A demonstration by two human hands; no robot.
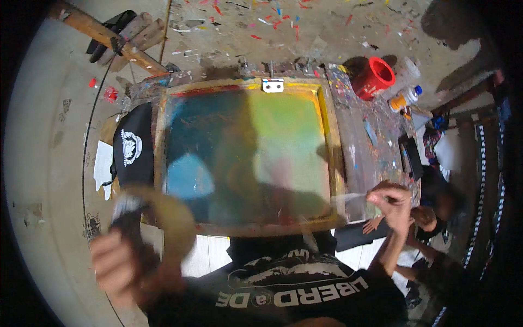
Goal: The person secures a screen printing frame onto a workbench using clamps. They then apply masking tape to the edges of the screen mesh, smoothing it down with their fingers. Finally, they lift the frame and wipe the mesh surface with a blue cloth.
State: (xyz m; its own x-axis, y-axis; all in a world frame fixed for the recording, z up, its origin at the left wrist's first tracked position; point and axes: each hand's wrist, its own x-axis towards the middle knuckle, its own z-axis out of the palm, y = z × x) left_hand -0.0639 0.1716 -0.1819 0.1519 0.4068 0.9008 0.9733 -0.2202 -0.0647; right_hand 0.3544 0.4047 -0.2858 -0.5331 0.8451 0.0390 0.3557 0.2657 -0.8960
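Observation:
My left hand (115,261), blurred by motion, is closed around a dark tape dispenser with a wide yellowish tape roll (185,226), held at the screen frame's near left corner. My right hand (391,204) is raised by the near right corner, thumb and finger pinching the end of a thin translucent strip of tape (348,197). Between my hands lies a wooden-framed printing screen (218,131) with stretched mesh, looking blue-green on the left and yellow-green on the right. Shadows fall across it. A white metal hinge clamp (273,85) grips its far edge.
Black printed fabric (136,144) lies left of the screen. On the paint-spattered table (376,131) stand a red container (376,79) and a bottle with a blue cap (406,99). At the lower right sits another person, whose hand (373,224) rests near my right forearm.

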